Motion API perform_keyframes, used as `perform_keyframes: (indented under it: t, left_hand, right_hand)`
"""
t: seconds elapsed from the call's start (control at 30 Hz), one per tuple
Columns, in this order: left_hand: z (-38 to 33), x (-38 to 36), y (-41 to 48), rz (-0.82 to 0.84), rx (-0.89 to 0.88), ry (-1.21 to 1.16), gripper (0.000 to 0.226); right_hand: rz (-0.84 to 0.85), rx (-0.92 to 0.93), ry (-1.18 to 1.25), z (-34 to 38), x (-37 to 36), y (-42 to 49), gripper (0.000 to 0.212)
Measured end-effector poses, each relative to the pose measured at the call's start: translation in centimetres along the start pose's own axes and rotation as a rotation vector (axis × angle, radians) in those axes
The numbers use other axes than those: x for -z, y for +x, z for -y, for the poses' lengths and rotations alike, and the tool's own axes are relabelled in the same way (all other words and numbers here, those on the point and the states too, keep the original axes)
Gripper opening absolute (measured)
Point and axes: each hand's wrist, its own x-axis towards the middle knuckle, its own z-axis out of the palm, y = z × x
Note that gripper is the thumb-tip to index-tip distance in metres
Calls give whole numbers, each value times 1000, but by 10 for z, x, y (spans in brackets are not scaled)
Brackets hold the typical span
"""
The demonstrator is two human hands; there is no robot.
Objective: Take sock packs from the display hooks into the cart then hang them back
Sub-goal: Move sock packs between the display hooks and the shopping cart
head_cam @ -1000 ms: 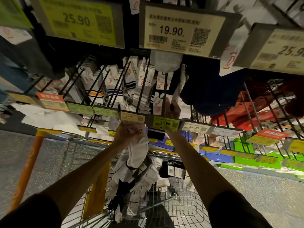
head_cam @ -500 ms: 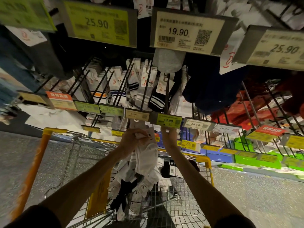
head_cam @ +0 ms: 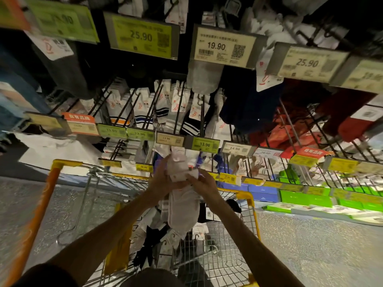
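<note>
- Presently, white sock pack [head_cam: 181,206]: held in the air by both hands, its top end just below the lower row of price tags and its toe end hanging down over the far half of the cart.
- Left hand [head_cam: 163,181]: fingers curled round the upper left side of the pack, gripping it.
- Right hand [head_cam: 204,183]: fingers [head_cam: 194,176] bent onto the upper right side of the pack, pinching it near its top.
- Shopping cart [head_cam: 251,206]: wire basket with yellow rim and corners, an orange bar along its left side, standing on a speckled floor beneath the hands.
- Loose sock packs [head_cam: 155,228]: white and black, piled in the basket towards its far-left corner and partly hidden behind the held pack.
- Display hooks [head_cam: 180,112]: black wire prongs above the hands.
- Striped sock packs [head_cam: 161,104]: white, hanging on those prongs.
- Green 13.90 tag [head_cam: 205,144]: at a hook end, just above the held pack.
- Pale 19.90 tag [head_cam: 221,46]: on the upper row.
</note>
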Motion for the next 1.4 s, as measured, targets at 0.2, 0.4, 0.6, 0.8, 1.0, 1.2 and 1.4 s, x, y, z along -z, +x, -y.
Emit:
perform_keyframes:
  t: [0.2, 0.4, 0.6, 0.8, 1.0, 1.2, 1.4]
  left_hand:
    - [-12, 5, -33, 36, 52, -25, 51]
    - [-19, 14, -61, 60, 164, -120, 39]
    - [-29, 13, -78, 194, 124, -88, 38]
    - [-51, 3, -89, 197, 117, -29, 60]
    - [-90, -23, -102, 183, -65, 106, 61]
    - [-163, -64, -125, 182, -284, 168, 58]
    - [-230, -86, -137, 138, -493, 259, 58]
  right_hand:
    - [-23, -40, 155, 1, 8, -33, 8]
    - [-101, -77, 143, -1, 5, -59, 31]
    - [-33, -107, 284, 5, 9, -88, 32]
    - [-30, -79, 291, 22, 21, -102, 28]
    - [28, 111, 160, 56, 46, -108, 23]
    - [119, 367, 46, 120, 83, -140, 43]
    - [206, 613, 55, 195, 111, -178, 49]
